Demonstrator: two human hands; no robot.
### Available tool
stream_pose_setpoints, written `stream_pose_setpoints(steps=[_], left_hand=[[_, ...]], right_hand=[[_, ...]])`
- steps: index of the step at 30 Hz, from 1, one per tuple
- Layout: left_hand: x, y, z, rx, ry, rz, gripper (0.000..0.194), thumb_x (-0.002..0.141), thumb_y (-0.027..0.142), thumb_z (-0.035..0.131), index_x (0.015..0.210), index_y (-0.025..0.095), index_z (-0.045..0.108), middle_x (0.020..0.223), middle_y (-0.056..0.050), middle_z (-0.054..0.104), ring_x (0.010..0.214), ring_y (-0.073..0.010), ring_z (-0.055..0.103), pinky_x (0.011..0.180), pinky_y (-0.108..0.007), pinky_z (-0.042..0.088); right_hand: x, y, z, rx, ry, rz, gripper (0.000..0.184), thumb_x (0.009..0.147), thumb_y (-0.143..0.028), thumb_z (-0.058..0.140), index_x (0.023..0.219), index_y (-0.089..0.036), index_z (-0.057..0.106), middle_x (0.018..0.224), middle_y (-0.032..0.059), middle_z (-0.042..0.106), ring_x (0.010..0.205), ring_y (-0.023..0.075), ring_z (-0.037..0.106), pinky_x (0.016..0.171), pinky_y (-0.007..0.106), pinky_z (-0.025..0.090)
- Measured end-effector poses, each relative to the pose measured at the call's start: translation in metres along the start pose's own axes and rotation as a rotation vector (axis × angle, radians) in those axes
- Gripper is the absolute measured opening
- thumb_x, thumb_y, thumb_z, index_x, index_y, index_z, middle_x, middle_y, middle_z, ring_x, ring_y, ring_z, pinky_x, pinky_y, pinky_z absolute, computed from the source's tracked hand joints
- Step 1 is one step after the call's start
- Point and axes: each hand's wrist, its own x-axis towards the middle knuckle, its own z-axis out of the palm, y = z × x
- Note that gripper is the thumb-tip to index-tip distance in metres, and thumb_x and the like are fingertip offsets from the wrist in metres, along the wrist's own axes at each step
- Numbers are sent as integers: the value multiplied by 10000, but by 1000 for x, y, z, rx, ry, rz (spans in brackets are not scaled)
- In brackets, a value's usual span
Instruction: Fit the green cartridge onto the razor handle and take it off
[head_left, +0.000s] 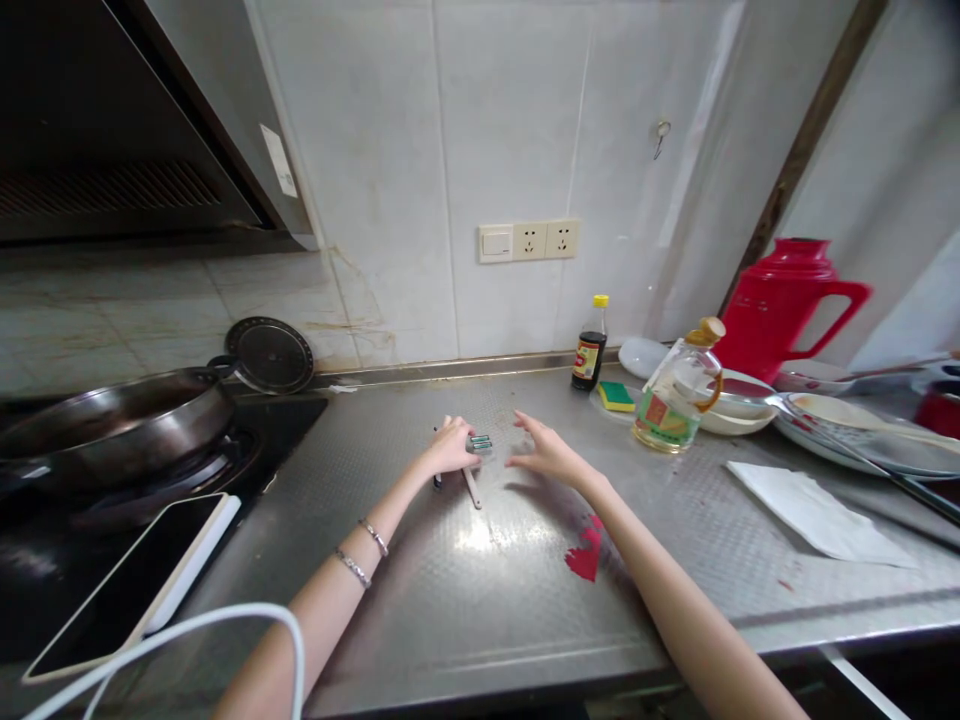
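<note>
1. From where I stand, two bare hands work above a steel counter (420, 630) in a kitchen.
2. The left hand (450, 447) is low over the counter, its fingers curved downward around a small group of slim items. Green sticks (481, 443) poke out by its fingertips; I cannot tell whether the fingers pinch them or only rest against them.
3. A pale strip (472, 488) slants out from under that hand toward the counter's front, and a dark rod (437, 481) shows at the hand's outer side (most of it is hidden).
4. The right hand (553, 455) is just across from the sticks, a gap between them. Its thumb and fingers are spread and gently curved, with nothing between them.
5. Nearer the front, beside the right forearm, lies a red scrap (585, 550) with ragged edges.
6. Behind the right hand are a soy sauce bottle (589, 345) with a yellow cap, a green and yellow sponge (616, 397), an oil jug (667, 410) and a red flask (780, 310).
7. To the right, a white tissue (817, 515) lies flat in front of stacked dishes (892, 440).
8. To the left, a pan (112, 430) sits on the stove, and a phone (127, 585) lies near a white cable (247, 611).
</note>
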Motion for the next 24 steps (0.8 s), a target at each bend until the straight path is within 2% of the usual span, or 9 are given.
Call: stream_pose_setpoints(steps=[3,6,8,11,16,20,22,24], left_hand=[[4,0,2,75,-31,-32,430,626,410,653,971,154,631,1006,-90,570,996,-253,466,823,-297,383],[7,0,4,120,-51,-42,443,616,437,647,972,172,643,1003,-79,580,1002,-250,465,821,-287,383],[8,0,6,142,-73,-58,424,603,418,649,959,189,656,990,-76,589,995,-252,468,809,-288,385],[10,1,8,163,-98,-74,378,599,385,635,927,200,674,980,-82,596,981,-260,472,784,-294,389],[11,0,10,148,-103,-100,395,615,424,620,944,211,672,969,-73,593,986,-251,472,792,-281,388],[11,0,10,122,-120,-103,476,608,424,642,1034,210,641,976,-79,580,998,-265,474,811,-297,391],[9,-2,6,72,-79,-88,562,600,408,666,1114,193,598,1011,-94,570,1011,-266,478,834,-305,389],[6,-7,-2,-6,19,-95,536,637,369,656,1131,179,581,1014,-95,574,995,-236,500,837,-288,391]], right_hand=[[-1,-1,0,-35,2,-4,753,646,-374,703,1289,-131,395,1157,151,545,1070,234,518,903,355,396],[-2,-7,-1,-92,-9,14,490,728,-308,622,1161,-115,497,966,107,597,901,193,561,798,311,423],[-2,-11,-3,-128,-12,46,326,757,-263,571,1051,-125,548,849,67,595,790,162,556,727,274,414],[-2,-16,-7,-152,-9,90,180,761,-223,530,914,-139,574,767,38,583,697,131,529,650,230,381],[-3,-19,-7,-135,-51,164,151,744,-215,521,865,-147,579,667,9,575,609,111,509,567,200,337],[-3,-27,-6,-157,-109,210,165,735,-227,526,861,-152,603,656,13,602,595,110,523,549,196,328],[-3,-34,-4,-190,-159,233,155,737,-243,528,821,-153,622,677,30,630,609,118,542,549,200,330],[-3,-42,-1,-234,-232,238,169,748,-267,521,776,-153,642,702,50,656,631,131,567,553,208,335]])
